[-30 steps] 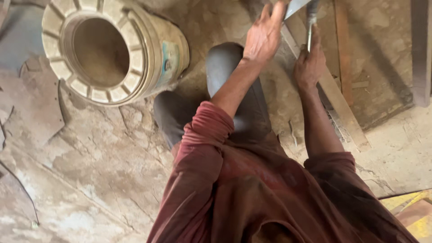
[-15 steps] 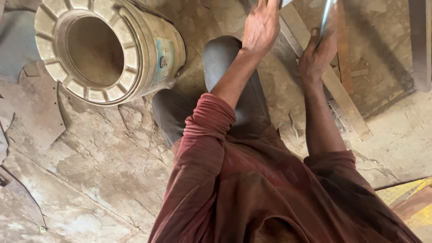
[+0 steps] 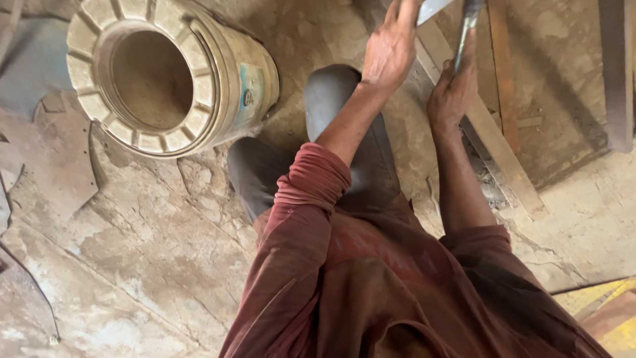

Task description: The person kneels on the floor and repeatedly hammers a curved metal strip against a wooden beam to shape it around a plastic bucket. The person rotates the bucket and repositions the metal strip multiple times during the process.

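Note:
My left hand reaches forward over my bent knee, fingers stretched up to the frame's top edge, against a pale metal sheet piece. Its fingertips are cut off by the frame. My right hand is closed around a thin grey metal tool that points up and away, just right of the sheet. Both forearms are bare below rolled dark red sleeves.
A round pale drum with a ribbed rim lies on its side at the upper left, open end towards me. Wooden slats run across the cracked, dusty floor under my hands. Scrap metal sheets lie at the left.
My right hand with the tool lifted slightly up and right, then came back down to about where it was. The left hand stays at the sheet. The view shifted a little.

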